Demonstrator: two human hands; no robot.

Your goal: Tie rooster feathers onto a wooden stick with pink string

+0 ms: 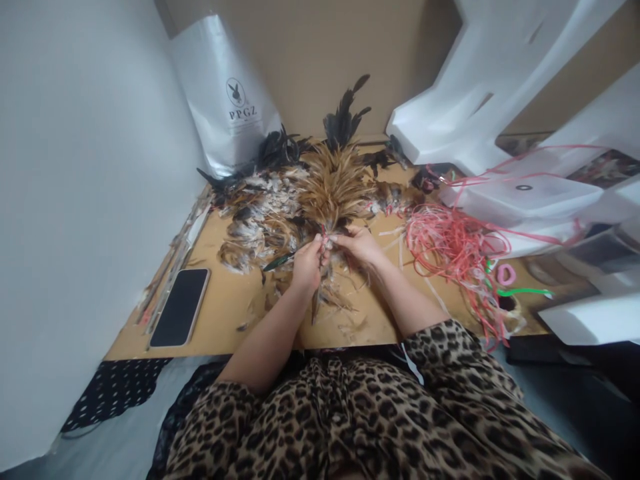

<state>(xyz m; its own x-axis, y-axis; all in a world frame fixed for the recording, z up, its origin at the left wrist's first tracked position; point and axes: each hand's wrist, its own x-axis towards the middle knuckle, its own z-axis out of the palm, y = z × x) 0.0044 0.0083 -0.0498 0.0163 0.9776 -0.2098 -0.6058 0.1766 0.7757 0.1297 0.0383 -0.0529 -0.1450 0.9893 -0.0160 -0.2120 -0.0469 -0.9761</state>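
Both my hands meet over a low wooden board (225,320). My left hand (306,265) is closed around the stems of a fanned bunch of brown and tan feathers (334,183), with a dark green feather sticking out to its left. My right hand (359,245) pinches the same stem end, where a bit of pink strip (323,235) shows between the fingers. Loose grey, white and black feathers (260,220) lie in a heap just beyond my hands.
A black phone (180,307) lies face up at the board's left. A tangle of pink plastic strips (450,243) spreads on the right, with a green strip (525,291). White foam pieces (480,80) stand behind right; a silver bag (225,93) leans at the back.
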